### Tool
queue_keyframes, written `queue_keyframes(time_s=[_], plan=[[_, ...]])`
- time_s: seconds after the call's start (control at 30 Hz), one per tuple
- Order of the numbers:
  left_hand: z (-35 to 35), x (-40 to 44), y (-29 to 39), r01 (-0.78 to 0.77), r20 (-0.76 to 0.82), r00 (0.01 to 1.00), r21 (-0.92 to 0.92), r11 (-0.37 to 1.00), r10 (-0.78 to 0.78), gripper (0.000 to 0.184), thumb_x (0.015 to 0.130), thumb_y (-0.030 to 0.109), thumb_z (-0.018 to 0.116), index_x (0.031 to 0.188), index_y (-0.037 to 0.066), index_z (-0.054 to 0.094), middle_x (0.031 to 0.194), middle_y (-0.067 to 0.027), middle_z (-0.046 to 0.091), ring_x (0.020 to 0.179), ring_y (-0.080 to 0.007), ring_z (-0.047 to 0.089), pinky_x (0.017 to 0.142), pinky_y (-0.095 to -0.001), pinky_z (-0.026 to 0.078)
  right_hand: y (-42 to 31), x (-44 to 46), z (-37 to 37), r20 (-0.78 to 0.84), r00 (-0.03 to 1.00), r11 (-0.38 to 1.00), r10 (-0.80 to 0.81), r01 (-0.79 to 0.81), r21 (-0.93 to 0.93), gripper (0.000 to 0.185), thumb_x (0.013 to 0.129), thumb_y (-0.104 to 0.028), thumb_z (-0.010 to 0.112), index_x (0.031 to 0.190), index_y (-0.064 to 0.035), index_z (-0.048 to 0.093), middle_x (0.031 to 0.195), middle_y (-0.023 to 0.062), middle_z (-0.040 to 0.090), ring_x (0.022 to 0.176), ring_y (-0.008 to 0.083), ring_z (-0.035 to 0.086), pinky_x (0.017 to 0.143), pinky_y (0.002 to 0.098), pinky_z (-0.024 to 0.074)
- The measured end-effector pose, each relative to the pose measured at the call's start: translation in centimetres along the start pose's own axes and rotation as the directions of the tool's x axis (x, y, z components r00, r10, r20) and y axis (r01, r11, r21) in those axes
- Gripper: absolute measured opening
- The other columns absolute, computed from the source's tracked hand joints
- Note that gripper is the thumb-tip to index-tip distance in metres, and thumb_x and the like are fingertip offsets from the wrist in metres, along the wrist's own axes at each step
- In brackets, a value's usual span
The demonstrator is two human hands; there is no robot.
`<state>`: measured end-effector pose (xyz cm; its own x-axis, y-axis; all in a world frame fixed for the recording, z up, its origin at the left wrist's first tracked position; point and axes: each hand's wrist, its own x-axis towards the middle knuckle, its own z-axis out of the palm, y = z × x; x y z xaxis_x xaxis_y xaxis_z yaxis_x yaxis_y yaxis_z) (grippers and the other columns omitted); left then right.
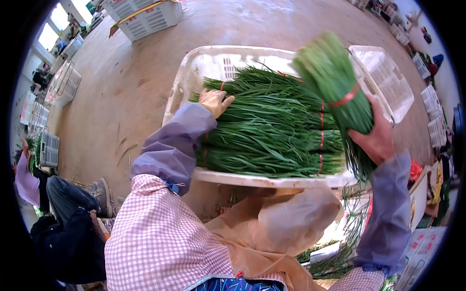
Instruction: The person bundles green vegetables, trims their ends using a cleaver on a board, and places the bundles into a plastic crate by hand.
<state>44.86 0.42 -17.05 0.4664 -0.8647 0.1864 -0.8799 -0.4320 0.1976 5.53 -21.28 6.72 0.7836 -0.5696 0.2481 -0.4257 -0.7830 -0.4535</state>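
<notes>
A white plastic crate (262, 181) holds several bundles of long green stalks (267, 128) lying side by side, tied with red bands. My left hand (215, 101) rests on the bundles near the crate's left side, fingers spread, with nothing gripped. Over the crate's right side, my right hand (376, 133) is closed around another green bundle (340, 89). That bundle is tilted, its pale cut ends up and its leafy ends hanging down; a red band circles it. Its upper end is blurred.
Another white crate (388, 82) lies just beyond the right side. Stacked crates (150, 22) stand at the upper left. A person in dark clothes (68, 242) sits low on the left. Loose green stalks (340, 252) lie at the lower right.
</notes>
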Motion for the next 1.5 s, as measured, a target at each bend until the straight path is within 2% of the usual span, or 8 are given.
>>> queue_keyframes(time_s=[0.07, 0.23, 0.5, 0.8, 0.93, 1.0, 1.2, 1.5], plan=[[0.4, 0.8, -0.3, 0.133, 0.309, 0.945, -0.067, 0.989, -0.106, 0.059, 0.100, 0.054, 0.038, 0.125, 0.004, 0.060, 0.111, -0.0199, 0.068, 0.112, -0.0354, 0.061, 0.097, -0.0492, 0.040, -1.8, 5.0, 2.8, 0.101, 0.991, 0.992, -0.088, 0.097, -0.082, 0.073, 0.067, -0.019, 0.075, 0.133, -0.0112, 0.045, 0.103, 0.0211, 0.066, 0.099, 0.0396, 0.064, 0.083, 0.0451, 0.0500], [-2.5, -1.0, 3.8, 0.132, 0.326, 0.936, 0.033, 0.991, -0.136, 0.068, 0.096, 0.058, 0.044, 0.137, 0.004, 0.051, 0.126, -0.0241, 0.059, 0.122, -0.0372, 0.053, 0.105, -0.0510, 0.034, -5.1, 14.8, 10.6, 0.299, 0.882, 0.885, -0.365, 0.428, -0.182, 0.066, 0.070, -0.022, 0.071, 0.131, -0.0120, 0.048, 0.101, 0.0209, 0.067, 0.097, 0.0380, 0.065, 0.081, 0.0472, 0.0504], [-2.2, -0.2, 4.9, 0.095, 0.349, 0.925, 0.167, 0.981, -0.149, 0.073, 0.092, 0.059, 0.050, 0.136, 0.000, 0.049, 0.124, -0.0265, 0.059, 0.117, -0.0402, 0.054, 0.102, -0.0518, 0.037, -9.6, 21.8, 25.9, 0.667, 0.714, 0.950, -0.214, 0.310, -0.026, 0.071, 0.068, -0.025, 0.071, 0.134, -0.0097, 0.052, 0.109, 0.0212, 0.068, 0.106, 0.0355, 0.065, 0.091, 0.0428, 0.0508], [-3.2, 0.5, 5.4, 0.122, 0.439, 0.881, 0.144, 0.982, -0.174, 0.061, 0.092, 0.054, 0.056, 0.111, -0.004, 0.063, 0.104, -0.0246, 0.065, 0.101, -0.0378, 0.062, 0.091, -0.0471, 0.048, -4.0, 22.1, 34.8, 0.679, 0.621, 0.915, -0.392, 0.185, 0.359, 0.078, 0.063, -0.029, 0.074, 0.134, -0.0035, 0.054, 0.110, 0.0234, 0.068, 0.104, 0.0359, 0.066, 0.090, 0.0405, 0.0513], [-8.1, 1.1, 6.2, 0.217, 0.358, 0.911, 0.005, 0.976, -0.204, 0.049, 0.091, 0.044, 0.063, 0.115, 0.001, 0.066, 0.107, -0.0231, 0.068, 0.099, -0.0367, 0.066, 0.086, -0.0462, 0.052, -4.1, 20.9, 34.8, 0.734, 0.587, 0.939, -0.341, 0.180, 0.292, 0.082, 0.067, -0.028, 0.072, 0.142, -0.0090, 0.044, 0.102, 0.0198, 0.070, 0.099, 0.0351, 0.067, 0.086, 0.0426, 0.0523], [-8.1, 2.7, 4.6, 0.104, 0.030, 0.995, -0.224, 0.969, -0.100, 0.036, 0.094, 0.039, 0.058, 0.095, 0.004, 0.069, 0.086, -0.0195, 0.069, 0.083, -0.0379, 0.067, 0.076, -0.0479, 0.051, -4.3, 19.9, 34.0, 0.680, 0.653, 0.942, -0.333, 0.250, 0.222, 0.079, 0.071, -0.028, 0.072, 0.142, -0.0101, 0.044, 0.103, 0.0190, 0.068, 0.100, 0.0339, 0.066, 0.088, 0.0417, 0.0518], [-0.3, 9.1, -6.2, -0.125, 0.223, 0.964, -0.089, 0.988, 0.142, 0.047, 0.101, 0.043, 0.042, 0.116, 0.007, 0.067, 0.117, -0.0201, 0.066, 0.114, -0.0394, 0.057, 0.103, -0.0419, 0.040, -5.3, 16.2, 33.6, 0.474, 0.838, 0.911, -0.270, 0.382, -0.157, 0.080, 0.078, -0.046, 0.074, 0.145, -0.0169, 0.040, 0.127, 0.0157, 0.056, 0.122, 0.0329, 0.050, 0.103, 0.0555, 0.0341], [1.1, 7.3, -3.0, 0.304, 0.373, 0.858, 0.187, 0.934, -0.354, 0.065, 0.101, 0.055, 0.026, 0.116, 0.007, 0.068, 0.115, -0.0265, 0.064, 0.115, -0.0434, 0.056, 0.100, -0.0471, 0.042, 0.7, 14.4, 32.1, 0.428, 0.833, 0.909, -0.350, 0.412, -0.059, 0.080, 0.079, -0.052, 0.070, 0.143, -0.0142, 0.043, 0.135, 0.0172, 0.049, 0.131, 0.0347, 0.041, 0.111, 0.0543, 0.0259]])
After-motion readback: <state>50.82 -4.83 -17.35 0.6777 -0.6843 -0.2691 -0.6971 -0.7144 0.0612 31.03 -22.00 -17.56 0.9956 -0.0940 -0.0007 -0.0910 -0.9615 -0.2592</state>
